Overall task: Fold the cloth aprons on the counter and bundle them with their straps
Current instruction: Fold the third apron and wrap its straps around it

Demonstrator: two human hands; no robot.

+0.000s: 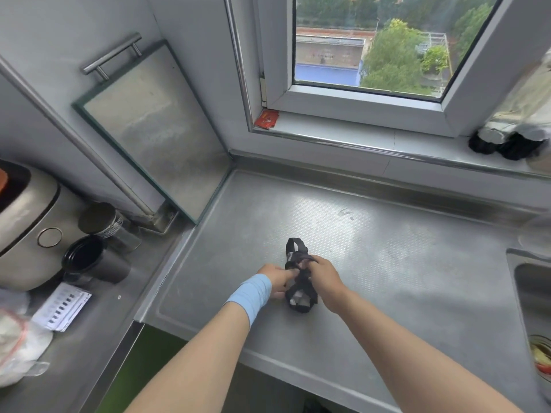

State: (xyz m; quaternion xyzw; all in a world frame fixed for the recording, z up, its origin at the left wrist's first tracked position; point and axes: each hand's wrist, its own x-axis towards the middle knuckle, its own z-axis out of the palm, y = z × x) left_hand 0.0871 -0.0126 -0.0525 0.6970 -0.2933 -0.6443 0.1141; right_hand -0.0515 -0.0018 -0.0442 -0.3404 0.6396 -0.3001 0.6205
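Left forearm: reaches in from the bottom edge; blue wrap round the wrist.
Right forearm: comes in from the lower right, so both hands meet over one spot.
Apron: lies mid-counter, between the two hands and well clear of the sink.
Look: dark cloth rolled into a short, tight bundle; pale patches show between the crossings at the near end.
Strap: black, wound across the roll several times; a loose loop stands up at the far end.
Left hand: grasps the roll's left side, thumb low and fingertips at the strap crossing. Probably steadies it so that the windings keep their tension.
Right hand: fingers curled over the top, pinching the strap at the crossing. Likely tucking or knotting the end.
Stage: folding looks done and the tying nearly so; the loop is not yet tucked.
Other aprons: none in view.
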